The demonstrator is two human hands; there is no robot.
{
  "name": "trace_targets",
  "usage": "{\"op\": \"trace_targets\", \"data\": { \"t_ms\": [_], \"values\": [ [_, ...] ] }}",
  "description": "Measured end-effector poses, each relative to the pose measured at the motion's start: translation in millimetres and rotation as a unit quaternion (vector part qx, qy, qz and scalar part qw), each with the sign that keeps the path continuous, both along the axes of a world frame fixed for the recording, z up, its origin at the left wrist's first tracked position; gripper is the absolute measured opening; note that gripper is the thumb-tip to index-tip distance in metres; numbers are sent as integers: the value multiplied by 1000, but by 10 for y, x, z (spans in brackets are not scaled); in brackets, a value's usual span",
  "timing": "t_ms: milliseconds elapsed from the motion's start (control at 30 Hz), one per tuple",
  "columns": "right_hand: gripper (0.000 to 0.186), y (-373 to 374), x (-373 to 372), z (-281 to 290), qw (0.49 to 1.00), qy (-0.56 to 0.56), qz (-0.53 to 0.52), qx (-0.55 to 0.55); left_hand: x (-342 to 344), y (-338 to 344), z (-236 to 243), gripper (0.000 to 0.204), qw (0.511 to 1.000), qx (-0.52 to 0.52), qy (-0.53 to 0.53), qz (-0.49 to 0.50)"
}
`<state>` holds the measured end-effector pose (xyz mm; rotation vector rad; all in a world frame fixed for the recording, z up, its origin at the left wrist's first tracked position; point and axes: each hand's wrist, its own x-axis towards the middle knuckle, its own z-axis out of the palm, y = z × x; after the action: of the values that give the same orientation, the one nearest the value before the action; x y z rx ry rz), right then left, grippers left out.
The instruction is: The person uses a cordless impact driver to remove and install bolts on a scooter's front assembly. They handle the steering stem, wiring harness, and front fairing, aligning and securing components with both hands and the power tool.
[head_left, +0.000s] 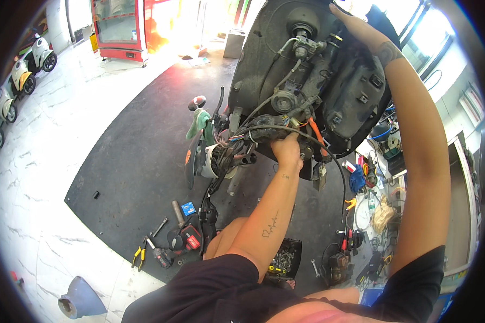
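A large black scooter front panel (242, 81) stands tilted before me, its inner side showing a headlight housing (303, 22), a round horn (284, 100) and cables. High on the right, my right hand (346, 19) holds the panel at its top edge; part of the hand is cut off by the picture's rim. My left hand (287, 149) reaches in below the horn, closed among the wires, its fingertips hidden. Just beside it runs a black-wrapped wiring bundle (269, 129). An orange cable (316, 134) hangs to its right. Left of the bundle are a brake lever (219, 105) and a green cloth (198, 124).
On the dark mat (129, 140) lie a red-and-black impact wrench (186, 238), yellow-handled pliers (139, 257) and a blue box (188, 209). A tray of small parts (288, 257) sits by my legs. Cluttered tools line the right side. Parked scooters (40, 54) stand far left.
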<state>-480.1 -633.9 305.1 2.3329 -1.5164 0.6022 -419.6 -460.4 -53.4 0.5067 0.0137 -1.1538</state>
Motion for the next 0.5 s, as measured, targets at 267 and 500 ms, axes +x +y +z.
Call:
{"op": "trace_targets", "data": {
  "t_ms": [267, 500],
  "values": [
    [71, -147, -85, -114, 987, 132, -12, -96, 4, -12, -18, 35, 1000, 5, 9, -6],
    [55, -155, -42, -201, 969, 193, -19, -153, -2, -21, -38, 34, 1000, -17, 12, 3]
  ]
}}
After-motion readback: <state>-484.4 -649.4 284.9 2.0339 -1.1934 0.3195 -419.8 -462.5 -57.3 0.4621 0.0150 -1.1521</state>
